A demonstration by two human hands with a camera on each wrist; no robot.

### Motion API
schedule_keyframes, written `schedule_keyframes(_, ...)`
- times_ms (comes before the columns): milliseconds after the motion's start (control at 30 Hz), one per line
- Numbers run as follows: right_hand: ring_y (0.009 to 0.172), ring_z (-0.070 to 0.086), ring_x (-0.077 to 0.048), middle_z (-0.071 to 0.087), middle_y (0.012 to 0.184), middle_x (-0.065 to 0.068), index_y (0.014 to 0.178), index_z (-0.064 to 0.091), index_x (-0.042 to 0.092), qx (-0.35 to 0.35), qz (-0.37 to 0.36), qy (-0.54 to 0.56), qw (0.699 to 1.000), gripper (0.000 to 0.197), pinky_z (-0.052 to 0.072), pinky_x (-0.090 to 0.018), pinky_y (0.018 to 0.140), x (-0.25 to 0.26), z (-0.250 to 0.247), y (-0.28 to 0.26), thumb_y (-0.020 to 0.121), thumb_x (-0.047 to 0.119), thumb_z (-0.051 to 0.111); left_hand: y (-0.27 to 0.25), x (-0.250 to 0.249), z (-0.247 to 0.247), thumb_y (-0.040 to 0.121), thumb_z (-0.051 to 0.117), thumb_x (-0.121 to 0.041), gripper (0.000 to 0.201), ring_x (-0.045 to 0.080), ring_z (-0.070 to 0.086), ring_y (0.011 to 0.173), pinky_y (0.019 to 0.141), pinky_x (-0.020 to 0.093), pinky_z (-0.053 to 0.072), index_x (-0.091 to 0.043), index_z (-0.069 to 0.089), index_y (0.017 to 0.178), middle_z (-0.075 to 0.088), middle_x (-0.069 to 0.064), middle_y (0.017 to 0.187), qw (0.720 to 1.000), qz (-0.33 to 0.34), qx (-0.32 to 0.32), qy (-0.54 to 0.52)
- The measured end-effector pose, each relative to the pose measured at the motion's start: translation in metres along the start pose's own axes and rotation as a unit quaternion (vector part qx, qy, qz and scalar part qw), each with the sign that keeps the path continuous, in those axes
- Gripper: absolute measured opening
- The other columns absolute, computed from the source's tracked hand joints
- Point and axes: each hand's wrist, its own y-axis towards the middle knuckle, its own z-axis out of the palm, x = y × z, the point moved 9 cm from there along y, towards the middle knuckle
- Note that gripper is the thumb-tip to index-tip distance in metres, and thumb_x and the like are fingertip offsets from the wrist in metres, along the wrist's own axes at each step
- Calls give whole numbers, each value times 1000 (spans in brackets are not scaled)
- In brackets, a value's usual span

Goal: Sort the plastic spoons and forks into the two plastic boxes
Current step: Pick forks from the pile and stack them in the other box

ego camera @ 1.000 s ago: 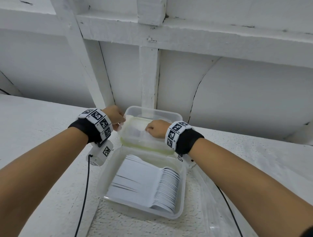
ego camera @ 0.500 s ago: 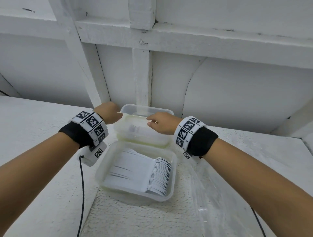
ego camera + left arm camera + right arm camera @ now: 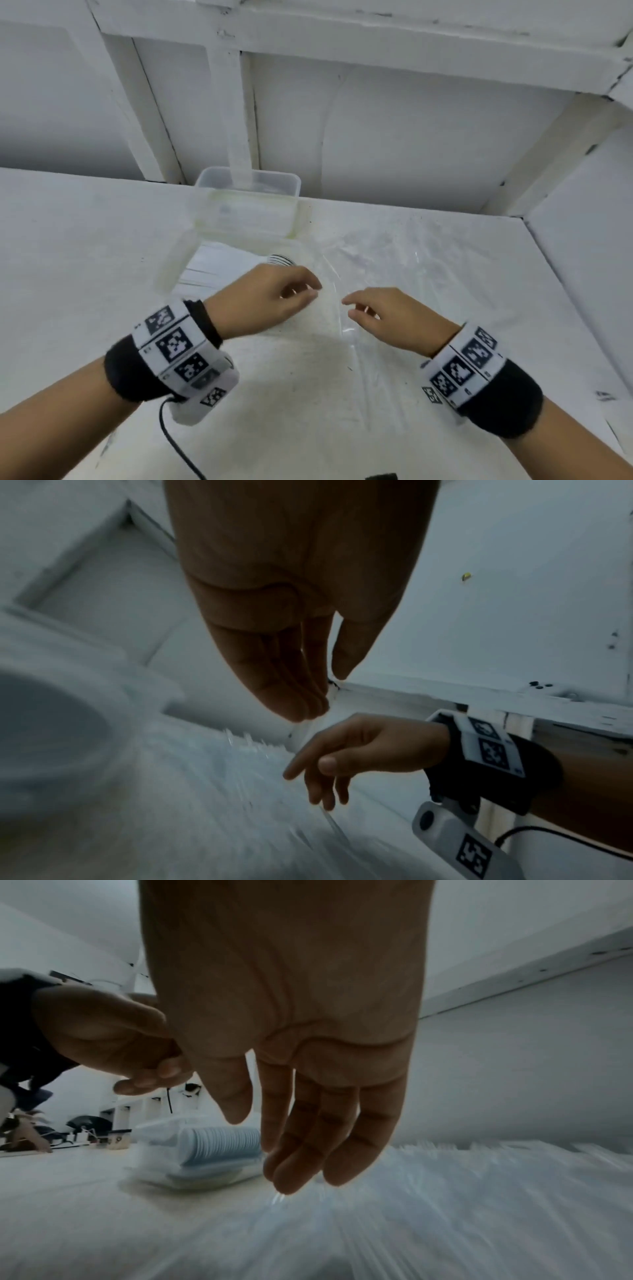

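Two clear plastic boxes stand on the white table. The far box (image 3: 246,200) sits against the wall, and what it holds is too blurred to tell. The near box (image 3: 171,270) holds a neat stack of white plastic spoons (image 3: 222,270), also visible in the right wrist view as the spoons (image 3: 219,1144). My left hand (image 3: 308,291) hovers over the near box's right front corner, fingers loosely hanging and holding nothing. My right hand (image 3: 352,306) hovers just to the right of it over a clear plastic bag (image 3: 394,260), fingers relaxed and empty.
The clear bag lies flat to the right of the boxes. White wall panels and wooden beams (image 3: 236,113) close off the back and right side. A black cable (image 3: 171,438) runs from my left wrist toward me.
Both hands have let go of the far box and drawn back toward me. They now hang side by side over the near box's corner and the bag.
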Motion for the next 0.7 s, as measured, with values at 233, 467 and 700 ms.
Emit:
schedule_keyframes(233,99,57,-11,63,111,1,126,55,20,-18,73,48,996,32,43,-22,88,-35,38,-48,97,29,44,2,-1,111,96,45,-32,29,-2,45,57,58,14,37,-11,64,103,66,1,96,988,-74,129,42)
schedule_keyframes(467,83,54,-10,64,97,1,109,61,18,-78,95,67,990,23,44,-26,77,-43,37,-66,97,28,44,17,11,148,93,44,-49,49,15,43,56,52,25,31,-11,41,62,46,3,62,961,-154,147,176)
schedule_keyframes(700,78,57,-16,63,85,0,99,61,12,-99,159,62,980,28,46,-29,71,-54,40,-74,97,33,42,5,24,127,92,46,-22,27,16,53,59,53,22,40,-13,40,67,50,1,69,971,-208,118,11)
